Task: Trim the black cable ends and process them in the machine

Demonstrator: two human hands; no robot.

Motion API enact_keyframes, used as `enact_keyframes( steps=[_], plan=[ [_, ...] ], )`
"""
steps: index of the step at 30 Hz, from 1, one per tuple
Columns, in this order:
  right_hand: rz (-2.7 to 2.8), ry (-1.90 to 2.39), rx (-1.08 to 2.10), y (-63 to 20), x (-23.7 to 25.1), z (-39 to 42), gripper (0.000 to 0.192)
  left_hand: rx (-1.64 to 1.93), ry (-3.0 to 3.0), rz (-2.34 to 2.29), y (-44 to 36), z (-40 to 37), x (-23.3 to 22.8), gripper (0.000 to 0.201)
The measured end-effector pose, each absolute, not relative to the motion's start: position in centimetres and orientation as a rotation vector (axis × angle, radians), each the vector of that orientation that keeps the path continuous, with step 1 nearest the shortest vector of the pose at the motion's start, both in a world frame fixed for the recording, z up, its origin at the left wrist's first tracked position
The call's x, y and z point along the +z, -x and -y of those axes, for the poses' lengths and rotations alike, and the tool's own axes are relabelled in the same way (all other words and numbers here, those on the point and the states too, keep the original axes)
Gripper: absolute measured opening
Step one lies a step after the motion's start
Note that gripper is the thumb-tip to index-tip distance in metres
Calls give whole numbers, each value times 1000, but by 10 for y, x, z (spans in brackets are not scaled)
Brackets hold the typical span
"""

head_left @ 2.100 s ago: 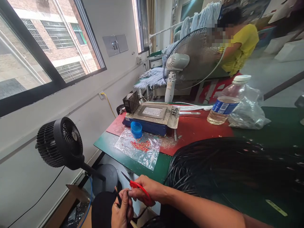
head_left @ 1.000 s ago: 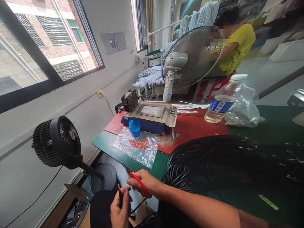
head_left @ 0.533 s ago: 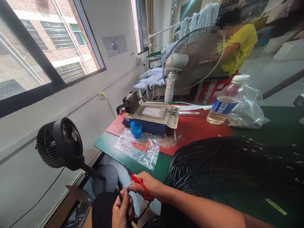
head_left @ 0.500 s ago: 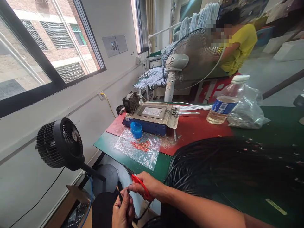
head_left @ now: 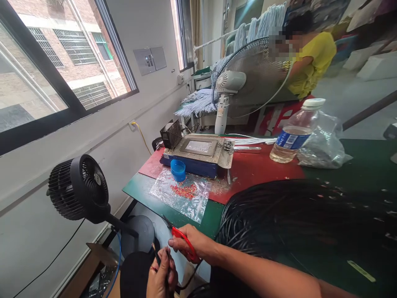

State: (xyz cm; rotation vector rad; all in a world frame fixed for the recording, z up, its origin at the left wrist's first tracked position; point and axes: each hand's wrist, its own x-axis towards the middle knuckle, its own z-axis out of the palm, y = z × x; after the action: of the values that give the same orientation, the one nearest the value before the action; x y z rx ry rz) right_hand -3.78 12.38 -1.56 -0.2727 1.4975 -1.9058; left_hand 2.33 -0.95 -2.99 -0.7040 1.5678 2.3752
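Left hand (head_left: 161, 276) is pinching a thin black wire (head_left: 156, 255) near its tip, right hand (head_left: 194, 247) is gripping red snips (head_left: 181, 241); wire appears light, limp, best held close to the end.

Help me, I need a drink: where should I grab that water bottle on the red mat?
Take the water bottle around its middle, at the blue label, coming from the near side. It leans back against the plastic bag, so the far side is blocked and the white cap end is tilted away.

scissors (head_left: 182, 242): glossy red plastic | cables (head_left: 279, 215): matt black | bag (head_left: 181, 194): clear glossy plastic
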Motion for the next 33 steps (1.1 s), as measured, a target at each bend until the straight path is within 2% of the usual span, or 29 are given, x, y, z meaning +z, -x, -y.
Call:
enact_keyframes(
  steps=[7, 20, 23, 26, 29, 33],
  plan=[
    [-1441, 369, -1890, 39, -12, -126, 46, 2300, 646, -1623, -26, 9, -24, 38],
    [-1458, 327, -1839, 38, -10, -126, 40, 2294, 604, -1589, -29, 8, -26, 36],
    [-1554, 343, -1899, 38, -14, -125, 42, 2319, 698, -1537, -27, 7, -23, 35],
    [-1864, 392, -1931, 37, -14, -125, 35, 2422, 829, -1394, -24, 10, -23, 31],
    [-2296, 688, -1855, 34, -15, -123, 24, 2555, 893, -1065, -22, 17, -27, 34],
    [-2686, 1357, -1600, 30, -22, -120, 28, 2605, 957, -810, -24, 27, -37, 25]
  ],
)
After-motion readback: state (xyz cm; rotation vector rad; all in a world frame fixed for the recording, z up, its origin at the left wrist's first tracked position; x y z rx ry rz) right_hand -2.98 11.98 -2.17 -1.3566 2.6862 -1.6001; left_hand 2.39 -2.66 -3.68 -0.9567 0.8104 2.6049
